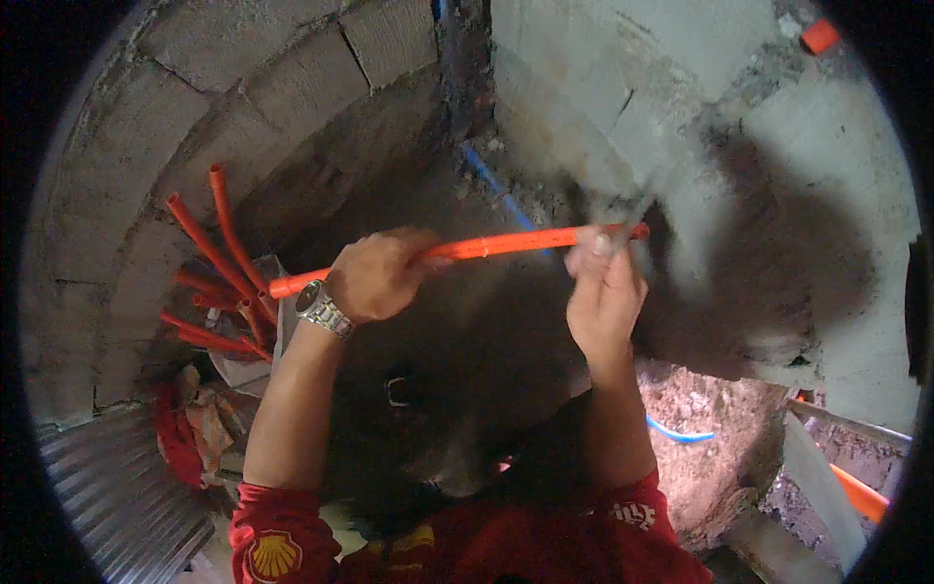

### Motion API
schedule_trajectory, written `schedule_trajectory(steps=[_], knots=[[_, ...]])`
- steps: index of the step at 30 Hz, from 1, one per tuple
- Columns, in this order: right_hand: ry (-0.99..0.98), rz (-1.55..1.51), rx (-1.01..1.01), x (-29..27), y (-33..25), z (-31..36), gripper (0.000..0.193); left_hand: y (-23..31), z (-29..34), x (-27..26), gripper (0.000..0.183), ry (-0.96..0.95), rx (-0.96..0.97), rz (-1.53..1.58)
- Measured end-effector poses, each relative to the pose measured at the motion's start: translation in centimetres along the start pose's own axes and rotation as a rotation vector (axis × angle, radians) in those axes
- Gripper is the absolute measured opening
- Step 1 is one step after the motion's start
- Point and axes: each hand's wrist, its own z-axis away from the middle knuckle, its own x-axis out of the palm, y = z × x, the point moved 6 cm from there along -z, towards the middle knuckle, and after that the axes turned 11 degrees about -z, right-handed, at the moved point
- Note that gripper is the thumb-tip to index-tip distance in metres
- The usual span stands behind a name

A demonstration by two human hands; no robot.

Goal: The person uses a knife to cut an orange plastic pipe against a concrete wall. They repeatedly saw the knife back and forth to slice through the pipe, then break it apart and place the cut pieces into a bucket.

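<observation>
A long orange plastic conduit pipe [516,241] spans the space in front of me, nearly level, its right end slightly higher. My left hand [377,274] is closed round it near its left end, with a metal-banded watch [324,310] on that wrist. Near the other end my right hand [605,292] grips the pipe between thumb and fingers. A thin, pale grey, blurred object [639,209] sticks up beside those fingers; I cannot make out what it is or whether the hand holds it.
Several orange pipes [226,248] stand in a bundle at left by the block wall [214,58]. A blue pipe [496,185] lies in the far corner. Corrugated metal sheet [126,496] is at lower left. An orange pipe stub [819,37] pokes out of the right wall [574,88].
</observation>
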Motion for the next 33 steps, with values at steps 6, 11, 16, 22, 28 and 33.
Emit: schedule_trajectory(steps=[6,11,16,22,28,33], knots=[[-0.301,0.405,-0.136,3.4,0.1,0.0,0.025,2.9,-0.2,-1.5,0.039,-0.211,-0.095,0.037],[-0.173,0.567,-0.040,3.0,0.4,-0.1,0.023,5.0,-0.2,-0.4,0.040,-0.067,0.015,0.024],[-0.143,0.608,0.041,2.8,1.1,0.7,0.023,6.7,-0.4,0.6,0.039,-0.117,0.090,-0.073],[-0.103,0.612,-0.010,2.3,0.8,0.7,0.021,7.1,-0.2,0.3,0.036,0.019,0.146,-0.072],[-0.156,0.439,-0.013,1.8,1.5,0.7,0.027,7.3,-0.5,0.5,0.036,-0.109,0.164,-0.055],[-0.028,-0.019,-0.066,1.1,2.1,0.8,0.027,5.2,-0.6,1.1,0.032,-0.179,-0.041,-0.032]])
